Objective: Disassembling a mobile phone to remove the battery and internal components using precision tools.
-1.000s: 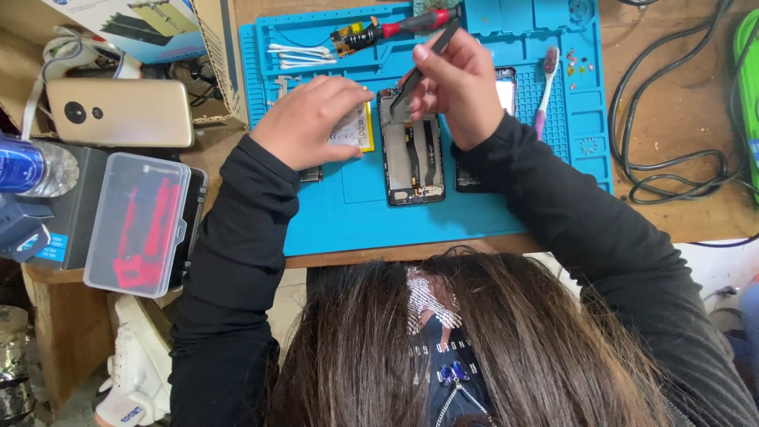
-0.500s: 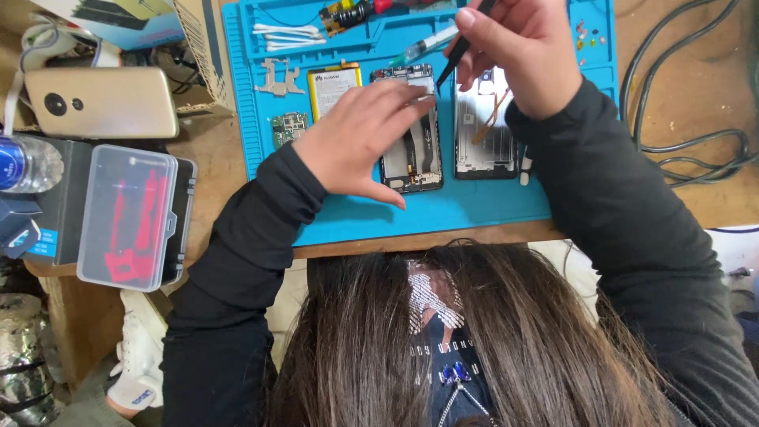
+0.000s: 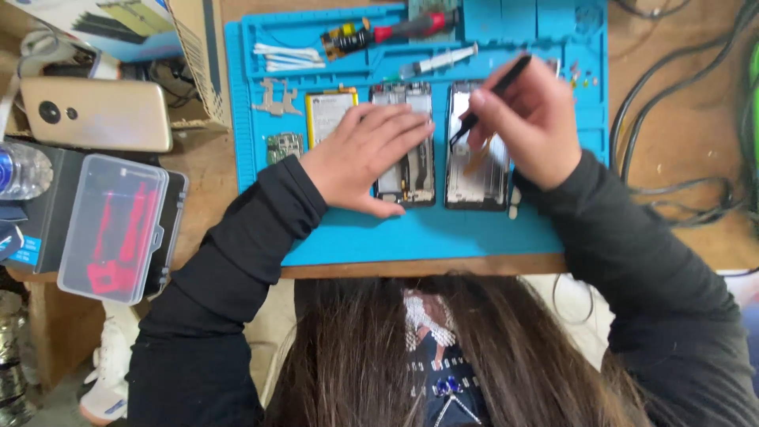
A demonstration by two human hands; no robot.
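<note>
under the left hand (image 3: 371, 158): opened phone body (image 3: 407, 146), flat on the blue silicone mat (image 3: 443, 233). palm down, fingers spread and pressed flat across its upper half; a hold-down, not a grip. lower end of the body shows past the thumb side.

right hand (image 3: 530, 130): fingers pinched shut on a thin black pry tool (image 3: 498, 91), pen-style hold. tip angled down onto the second phone frame (image 3: 474, 170), which lies just right of the first one, nearly touching. exact contact point of the tip is too small to tell.

handling, as i judge it: both phone halves are light, stiff, thin slabs, metal/plastic frame with exposed boards and flex ribbons, so fragile inside. take hold by the outer edges or press on the frame only, keep off the ribbons. the mat is soft and grippy, so parts shouldn't slide. the tool is a slim, rigid, smooth rod, easy to slip, so it needs a light touch.

beyond the left fingers: flat rectangular battery (image 3: 330, 115), pale with a yellow rim, likely soft-cased so no bending or poking. left of it a small green circuit board (image 3: 283, 146) and a grey metal bracket (image 3: 273, 96). further up in the mat's tray slots: white swabs (image 3: 286, 55), red-handled screwdriver (image 3: 387, 32), small syringe (image 3: 439, 62).

off the mat, far left on the wooden worktop (image 3: 680, 142): gold phone (image 3: 95, 115) face down, clear plastic case (image 3: 115, 229) with red tools inside. black cables (image 3: 680, 198) run right of the right hand.
</note>
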